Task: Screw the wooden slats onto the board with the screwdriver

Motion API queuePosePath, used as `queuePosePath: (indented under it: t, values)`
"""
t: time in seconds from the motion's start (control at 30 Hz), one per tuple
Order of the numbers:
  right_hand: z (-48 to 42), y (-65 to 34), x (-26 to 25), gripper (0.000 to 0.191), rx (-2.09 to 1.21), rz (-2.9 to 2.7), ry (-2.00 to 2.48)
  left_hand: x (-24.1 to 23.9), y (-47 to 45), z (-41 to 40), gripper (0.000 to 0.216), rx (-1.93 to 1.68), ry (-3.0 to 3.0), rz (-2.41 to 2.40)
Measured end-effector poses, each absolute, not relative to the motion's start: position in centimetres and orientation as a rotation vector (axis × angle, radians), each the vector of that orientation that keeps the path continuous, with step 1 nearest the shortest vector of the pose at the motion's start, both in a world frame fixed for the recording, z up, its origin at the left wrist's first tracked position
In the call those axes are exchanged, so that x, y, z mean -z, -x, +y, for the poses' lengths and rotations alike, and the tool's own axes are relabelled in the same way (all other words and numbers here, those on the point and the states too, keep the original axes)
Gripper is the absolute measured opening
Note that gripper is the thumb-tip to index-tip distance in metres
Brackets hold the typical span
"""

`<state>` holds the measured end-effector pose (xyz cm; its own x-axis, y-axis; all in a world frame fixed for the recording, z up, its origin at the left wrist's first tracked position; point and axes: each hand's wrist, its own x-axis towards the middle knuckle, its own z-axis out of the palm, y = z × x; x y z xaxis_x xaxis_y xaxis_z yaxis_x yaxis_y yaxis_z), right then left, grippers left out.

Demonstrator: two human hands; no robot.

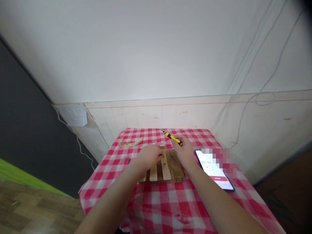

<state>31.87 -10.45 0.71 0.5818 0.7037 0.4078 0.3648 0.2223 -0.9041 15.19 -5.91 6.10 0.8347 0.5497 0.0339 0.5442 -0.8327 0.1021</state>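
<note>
White wall [146, 58] rises behind the surface [165, 201], which wears a red-and-white checked cloth. Through the head view, my only one, I look down at two bare arms reaching towards the middle.

Centred between the left and right edges lies a wooden piece [179, 172]: brown wood with pale slats [166, 169] running from near to far. My left hand [151, 156] rests over it, fingers curled close together; I cannot tell whether they pinch something small. My right hand [186, 152], at its right side, has its fingers wrapped around a yellow-and-black screwdriver [174, 138], the tip pointing to the far edge, clear of the wood.

I judge the work partly done: the slats lie in a row, though I cannot tell whether they are fastened. Loose towards the far left corner lies a curved wooden strip [131, 144]; nearer the left edge are small metal pieces [128, 161], perhaps screws, unused. Along the right edge, a phone [215, 172] shows a running-time display.
</note>
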Motion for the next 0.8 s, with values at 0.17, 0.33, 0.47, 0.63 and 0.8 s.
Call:
queuePosePath:
  t: [0.17, 0.33, 0.47, 0.63, 0.8]
  values:
    - [-10.4, -31.7, -0.9, 0.028, -0.342, -0.992, 1.360, -6.5, -15.5, -5.6, 0.024, -0.001, -3.014, 0.853]
    - [-10.4, -31.6, -1.3, 0.026, -0.413, -0.957, 1.302, -6.6, -16.1, -5.3, 0.026, 0.087, -3.062, 0.817]
    - [-10.5, -31.8, -1.8, 0.024, -0.463, -0.886, 1.264, -6.4, -16.2, -4.9, 0.024, 0.068, -3.069, 0.755]
    - [-10.3, -32.1, -1.5, 0.029, -0.529, -0.751, 1.200, -6.2, -16.1, -4.6, 0.022, 0.056, -3.091, 0.756]
    - [-9.7, -32.0, -1.0, 0.028, -0.684, -0.700, 1.024, -5.9, -16.2, -4.7, 0.019, 0.055, -3.099, 0.645]
